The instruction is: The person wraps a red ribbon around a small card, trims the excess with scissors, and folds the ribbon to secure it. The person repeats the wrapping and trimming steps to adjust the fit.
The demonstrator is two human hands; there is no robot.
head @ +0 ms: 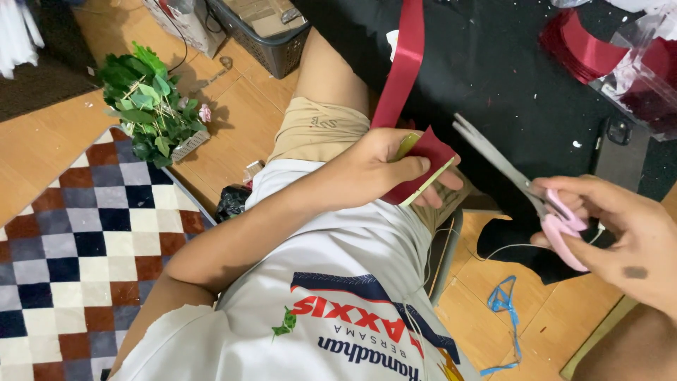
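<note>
While the left hand (384, 166) pinches a folded piece of dark red satin ribbon (427, 152) between thumb and fingers, together with a thin pale yellow-green strip (429, 182) that sticks out below the fold, the right hand (620, 233) is closed through the pink plastic handles of a pair of grey-bladed scissors (522, 187). The blades stand slightly apart, their tips pointing toward the ribbon fold and just beside it, not visibly biting into it. From the left hand's grip the ribbon runs upward as a long glossy band (405, 60) and leaves the top of the view.

By its look the ribbon is light, thin and limp, with a slick sheen that would let it slide between fingers; a firm pinch close to the fold, as the left hand has it, seems the best place to keep it taut and flat.

Beyond the right hand, on a black cloth (508, 77), lie a stack of more red ribbon (585, 49) under clear plastic and a dark phone (620, 152). Below the right hand a bright blue cord (504, 303) lies on the wooden floor (233, 120). Well to the far side of the left arm sit a bunch of green artificial leaves (148, 106), a dark plastic basket (271, 39) and a checked rug (84, 240).
</note>
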